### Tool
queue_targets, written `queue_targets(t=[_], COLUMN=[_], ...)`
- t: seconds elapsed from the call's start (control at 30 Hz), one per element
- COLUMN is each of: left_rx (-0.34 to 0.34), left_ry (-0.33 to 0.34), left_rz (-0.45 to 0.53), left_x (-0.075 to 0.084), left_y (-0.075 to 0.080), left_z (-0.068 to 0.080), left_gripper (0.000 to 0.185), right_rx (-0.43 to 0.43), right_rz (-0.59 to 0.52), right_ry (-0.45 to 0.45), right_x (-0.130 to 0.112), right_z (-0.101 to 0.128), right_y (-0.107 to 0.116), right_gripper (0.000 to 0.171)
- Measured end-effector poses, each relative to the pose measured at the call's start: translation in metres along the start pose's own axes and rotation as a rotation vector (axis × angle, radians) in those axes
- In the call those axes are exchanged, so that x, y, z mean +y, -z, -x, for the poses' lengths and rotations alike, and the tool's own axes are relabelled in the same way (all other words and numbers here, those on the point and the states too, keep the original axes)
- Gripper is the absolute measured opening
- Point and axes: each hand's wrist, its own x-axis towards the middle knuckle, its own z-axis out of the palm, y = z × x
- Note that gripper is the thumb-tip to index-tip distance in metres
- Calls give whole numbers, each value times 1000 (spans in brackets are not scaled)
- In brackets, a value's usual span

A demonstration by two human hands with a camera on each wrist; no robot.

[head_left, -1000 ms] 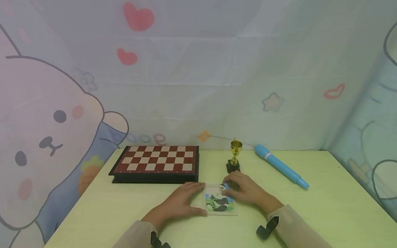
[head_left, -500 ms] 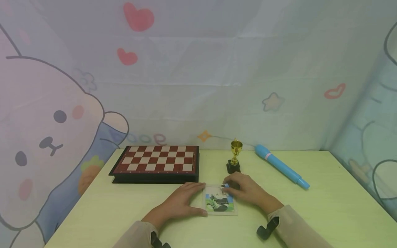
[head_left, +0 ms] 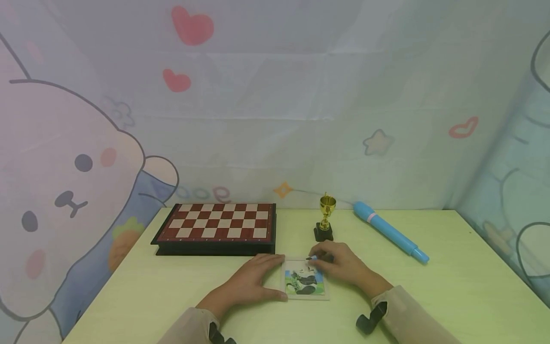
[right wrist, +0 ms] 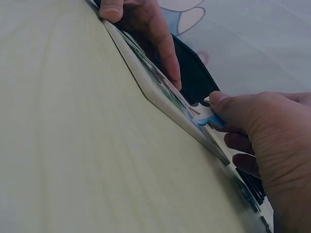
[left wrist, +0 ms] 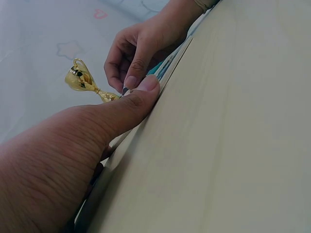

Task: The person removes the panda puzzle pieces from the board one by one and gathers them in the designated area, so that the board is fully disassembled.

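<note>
A panda jigsaw puzzle (head_left: 304, 282) lies on the table in a pale shallow frame (head_left: 301, 298). My left hand (head_left: 251, 283) spans the frame's left side. Its thumb rests at the near corner and its extended fingers touch the far one. Between thumb and fingers, my right hand (head_left: 339, 263) pinches a blue and white puzzle piece (right wrist: 208, 116) over the picture's far right corner. In the right wrist view the piece sits tilted against the frame's edge. Part of the picture is hidden behind my right fingers.
A folded chessboard box (head_left: 219, 222) stands behind my left hand. Just beyond my right hand is a small gold trophy cup (head_left: 326, 210) on a black base. A blue pen-shaped tube (head_left: 388, 231) lies at the back right, before a printed cloth backdrop (head_left: 266, 95).
The piece in my right fingers has turned and shifted slightly, and more of the panda's face shows. My left hand has stayed in place.
</note>
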Motion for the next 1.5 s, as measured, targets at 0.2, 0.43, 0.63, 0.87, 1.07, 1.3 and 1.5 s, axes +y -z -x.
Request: queue_targets(t=[0.2, 0.43, 0.63, 0.87, 1.07, 1.3, 1.5], left_rx=[-9, -5, 5, 2, -5, -8, -4], left_ry=[6, 1, -11, -8, -2, -1, -6], left_rz=[6, 2, -8, -21, -20, -19, -19], left_x=[1, -1, -2, -3, -3, -4, -4], left_y=[1, -1, -3, -3, -2, -4, -4], left_z=[0, 0, -1, -2, -1, 0, -1], left_gripper=[93, 93, 93, 94, 94, 94, 94], right_rx=[19, 32, 35, 49, 83, 133, 174], right_rz=[-22, -28, -34, -50, -54, -23, 21], right_ry=[-47, -88, -130, -131, -150, -183, -230], right_x=[0, -2, -2, 0, 3, 16, 26], right_z=[0, -1, -1, 0, 5, 22, 41], right_y=[-1, 0, 0, 1, 7, 23, 47], right_gripper=[17, 14, 12, 13, 14, 12, 12])
